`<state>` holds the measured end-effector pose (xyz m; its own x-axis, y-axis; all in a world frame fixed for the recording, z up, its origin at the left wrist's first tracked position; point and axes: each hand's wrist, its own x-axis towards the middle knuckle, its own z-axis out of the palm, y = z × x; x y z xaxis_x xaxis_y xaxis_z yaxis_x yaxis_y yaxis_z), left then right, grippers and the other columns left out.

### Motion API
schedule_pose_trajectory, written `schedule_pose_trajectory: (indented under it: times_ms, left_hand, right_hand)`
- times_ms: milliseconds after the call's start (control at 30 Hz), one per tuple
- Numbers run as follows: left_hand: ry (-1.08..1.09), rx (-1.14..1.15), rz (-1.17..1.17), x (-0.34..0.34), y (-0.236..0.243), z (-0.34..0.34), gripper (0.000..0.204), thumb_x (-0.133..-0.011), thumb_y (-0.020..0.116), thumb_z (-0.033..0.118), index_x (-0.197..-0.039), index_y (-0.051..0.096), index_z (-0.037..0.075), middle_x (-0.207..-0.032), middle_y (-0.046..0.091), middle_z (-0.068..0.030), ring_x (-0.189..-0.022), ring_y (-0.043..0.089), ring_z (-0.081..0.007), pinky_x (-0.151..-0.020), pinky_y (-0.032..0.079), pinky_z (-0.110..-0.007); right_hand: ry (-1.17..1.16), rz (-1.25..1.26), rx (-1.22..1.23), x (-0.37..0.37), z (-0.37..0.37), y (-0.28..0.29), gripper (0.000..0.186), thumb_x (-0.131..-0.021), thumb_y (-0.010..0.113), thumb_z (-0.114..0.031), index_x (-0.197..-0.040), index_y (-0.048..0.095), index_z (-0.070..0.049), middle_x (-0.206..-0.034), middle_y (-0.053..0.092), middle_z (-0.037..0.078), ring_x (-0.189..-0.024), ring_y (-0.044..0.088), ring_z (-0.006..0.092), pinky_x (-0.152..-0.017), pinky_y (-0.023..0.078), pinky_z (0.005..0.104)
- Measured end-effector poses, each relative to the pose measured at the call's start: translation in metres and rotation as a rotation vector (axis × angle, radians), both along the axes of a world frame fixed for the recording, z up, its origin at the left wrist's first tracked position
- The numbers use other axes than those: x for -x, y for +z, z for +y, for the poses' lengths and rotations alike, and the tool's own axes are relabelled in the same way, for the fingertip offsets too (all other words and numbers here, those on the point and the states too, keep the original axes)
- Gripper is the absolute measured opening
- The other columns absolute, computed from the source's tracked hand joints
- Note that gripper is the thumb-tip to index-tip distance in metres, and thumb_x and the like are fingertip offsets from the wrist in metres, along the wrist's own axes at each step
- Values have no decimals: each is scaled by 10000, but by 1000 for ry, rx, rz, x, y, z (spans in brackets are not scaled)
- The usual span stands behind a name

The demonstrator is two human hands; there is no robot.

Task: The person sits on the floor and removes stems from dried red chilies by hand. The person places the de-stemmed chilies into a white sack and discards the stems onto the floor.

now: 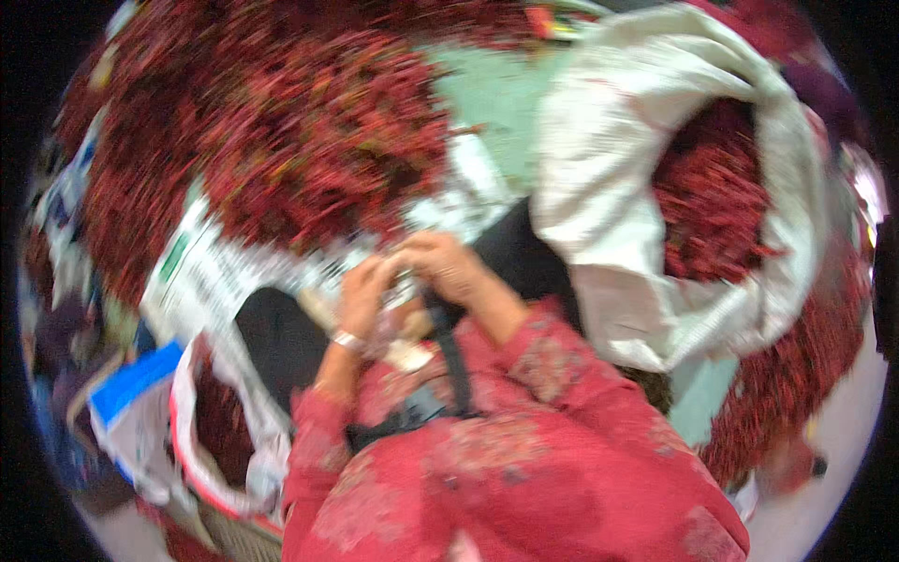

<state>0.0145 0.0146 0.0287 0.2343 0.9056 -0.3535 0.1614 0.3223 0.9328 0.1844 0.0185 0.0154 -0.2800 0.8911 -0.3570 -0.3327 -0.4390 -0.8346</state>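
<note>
In front of my lap, my left hand (364,294) and my right hand (438,263) are close together, their fingertips meeting. The fingers of both are bent and closed, and blur hides whatever small thing may be between them. Just beyond lies a large heap of dried red chillies (318,131), its near edge spilling over a white printed sheet (211,272). To the right of my right hand a big white woven sack (599,140) stands with its mouth rolled down, and red chillies (716,201) fill its inside.
At the lower left is a white bag with a red rim (192,459), dark red contents inside, beside a blue and white bag (140,384). Greenish floor (492,94) shows between heap and sack. More chillies (787,384) lie at the right. Other people's clothing appears blurred at the edges.
</note>
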Motion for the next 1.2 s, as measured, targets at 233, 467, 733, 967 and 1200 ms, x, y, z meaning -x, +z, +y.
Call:
schedule_pose_trajectory:
  times_ms: [233,467,733,967,1200]
  left_hand:
    - [39,386,-312,-6,17,-4,213,-913,542,285,-869,543,77,-708,528,2,-494,455,-70,-390,297,-194]
    - [360,582,-369,-10,0,-7,190,-881,564,233,-741,504,119,-611,484,24,-417,383,-56,-343,258,-175]
    - [449,516,-571,1,13,7,169,-947,531,217,-878,561,66,-652,493,32,-449,364,-37,-358,283,-172]
    - [-224,-79,-229,-160,178,22,212,-870,572,100,-1012,646,-39,-685,536,7,-545,438,-41,-475,327,-194]
    - [-455,-386,-230,-243,176,22,398,-868,559,48,-1256,511,-30,-1043,644,-117,-823,625,-113,-637,500,-232]
  right_hand:
    - [12,104,-46,-4,-3,-14,113,-798,667,-124,-775,649,-15,-646,565,-18,-543,470,40,-489,376,196]
    - [-233,-878,-1033,12,-24,10,131,-757,620,-136,-757,538,-34,-737,478,113,-669,556,312,-568,441,405]
    - [-121,-602,-894,-22,-66,54,179,-804,613,-188,-777,542,-26,-763,500,125,-702,560,329,-593,452,418]
    - [497,-1150,-306,-148,-188,140,155,-733,577,-140,-820,546,-16,-789,615,184,-762,614,379,-657,486,484]
    - [-513,-1687,-458,-192,-129,184,90,-819,567,-56,-880,533,0,-811,556,197,-746,600,383,-614,481,446]
